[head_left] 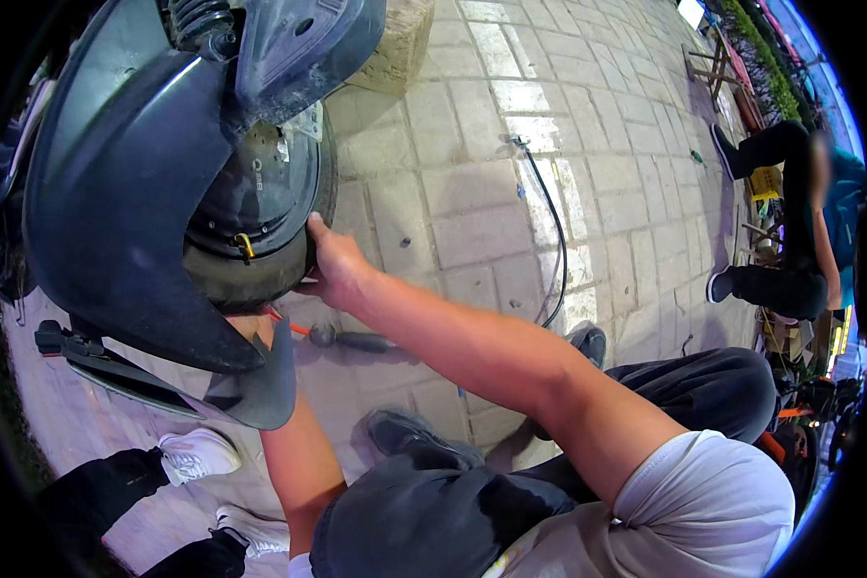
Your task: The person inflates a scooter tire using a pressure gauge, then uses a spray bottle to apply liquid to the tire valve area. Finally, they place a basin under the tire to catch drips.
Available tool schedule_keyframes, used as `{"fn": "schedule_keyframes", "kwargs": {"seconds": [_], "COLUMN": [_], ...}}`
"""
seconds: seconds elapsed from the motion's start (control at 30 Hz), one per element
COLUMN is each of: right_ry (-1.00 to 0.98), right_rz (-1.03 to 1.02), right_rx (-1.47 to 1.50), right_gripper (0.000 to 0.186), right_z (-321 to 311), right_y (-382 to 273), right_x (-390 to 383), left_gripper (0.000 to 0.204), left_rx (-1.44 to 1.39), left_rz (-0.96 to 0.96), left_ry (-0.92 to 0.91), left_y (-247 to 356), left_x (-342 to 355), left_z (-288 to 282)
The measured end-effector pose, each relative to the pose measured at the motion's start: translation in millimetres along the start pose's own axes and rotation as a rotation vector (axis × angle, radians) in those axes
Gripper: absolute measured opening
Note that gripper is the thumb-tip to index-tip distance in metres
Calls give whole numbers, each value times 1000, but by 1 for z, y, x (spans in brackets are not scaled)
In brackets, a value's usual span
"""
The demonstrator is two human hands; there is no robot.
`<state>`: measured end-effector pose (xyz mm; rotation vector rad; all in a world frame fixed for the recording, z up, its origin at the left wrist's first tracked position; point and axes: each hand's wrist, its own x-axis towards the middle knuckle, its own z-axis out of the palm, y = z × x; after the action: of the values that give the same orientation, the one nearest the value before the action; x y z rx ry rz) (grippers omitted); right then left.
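wheel hub (281, 199) | small pale marking (258, 174) on its dark face | too small to read

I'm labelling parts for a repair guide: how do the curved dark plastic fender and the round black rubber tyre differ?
The curved dark plastic fender is a broad shell; the round black rubber tyre is a ring around the wheel. The fender has glossy highlights, while the tyre looks duller. The right hand is at the tyre's edge, not on the fender. Both are dark.
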<state>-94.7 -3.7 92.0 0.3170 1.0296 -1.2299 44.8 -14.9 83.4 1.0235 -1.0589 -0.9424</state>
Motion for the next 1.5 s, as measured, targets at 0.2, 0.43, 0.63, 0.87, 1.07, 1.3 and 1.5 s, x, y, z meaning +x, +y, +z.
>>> {"fn": "schedule_keyframes", "kwargs": {"seconds": [0.2, 0.43, 0.63, 0.87, 1.07, 1.3, 1.5], "right_ry": [-383, 161, 969, 929, 1012, 583, 256], "right_rz": [101, -441, -723, -468, -348, -680, -630], "right_rx": [16, -651, -1222, -1513, -1595, -1545, -1445], "right_gripper": [58, 48, 47, 75, 67, 60, 53], "right_z": [-30, -176, -292, -287, -257, -225, -198], "right_y": [25, -45, -185, -260, -238, -180, -120], "right_x": [-53, -36, -8, 37, 36, 14, -23], "left_gripper": [70, 64, 61, 58, 59, 63, 66], "left_rx": [-355, 298, -41, -471, -355, -162, -222], "left_rz": [-316, 241, -26, -292, -166, -53, -112], "left_ry": [138, 142, 216, 403, 333, 326, 252], "left_y": [-39, -61, -28, -23, -10, 3, -10], "left_x": [-27, 17, 14, 19, 25, 33, 35], "left_z": [4, 4, 2, 15, 14, 0, 23]}}
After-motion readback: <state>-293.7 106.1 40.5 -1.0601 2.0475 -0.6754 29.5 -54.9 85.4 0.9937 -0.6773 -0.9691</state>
